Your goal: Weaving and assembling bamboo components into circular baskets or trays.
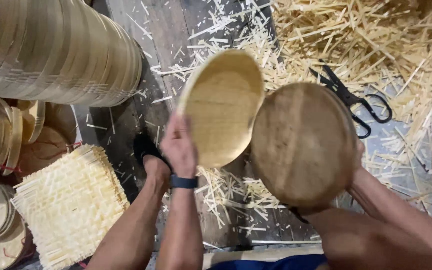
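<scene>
Head view: two round bamboo trays point(222, 107), one pair of scissors point(356, 100).

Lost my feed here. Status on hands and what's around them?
Left hand grips pale woven tray. Right hand mostly hidden behind darker round tray. Scissors on bamboo offcuts beyond.
</scene>
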